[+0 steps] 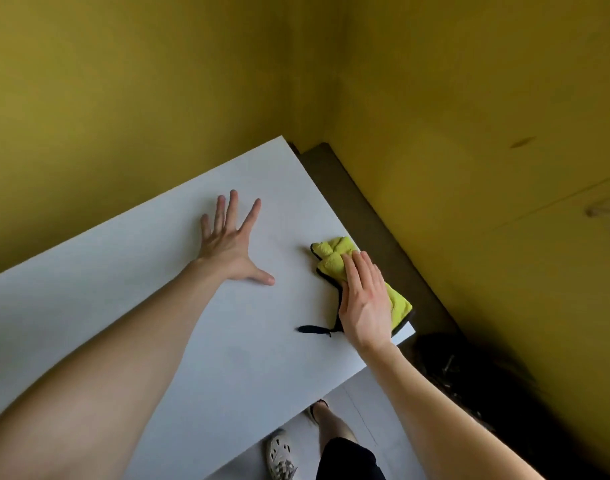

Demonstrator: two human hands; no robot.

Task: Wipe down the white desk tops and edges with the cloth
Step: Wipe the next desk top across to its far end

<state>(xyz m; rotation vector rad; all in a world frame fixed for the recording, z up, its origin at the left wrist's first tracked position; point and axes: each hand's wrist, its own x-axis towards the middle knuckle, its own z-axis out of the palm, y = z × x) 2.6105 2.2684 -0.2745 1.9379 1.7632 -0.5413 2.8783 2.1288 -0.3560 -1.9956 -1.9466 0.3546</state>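
Note:
A white desk top [130, 306] fills the lower left of the head view, with its right edge running down toward a near right corner. A yellow-green cloth [331, 252] with black trim lies crumpled along that right edge. My right hand [365, 303] presses flat on the cloth with straight fingers, covering its middle. A black hanging loop of the cloth trails on the desk to the left of my wrist. My left hand [232, 244] rests flat on the bare desk farther left, fingers spread wide and holding nothing.
Yellow walls [469, 133] meet in a corner behind the desk. A dark gap [365, 209] runs between the desk's right edge and the wall. A dark heap [448, 362] sits on the floor by the near corner. My legs and a light shoe [279, 455] show below the desk.

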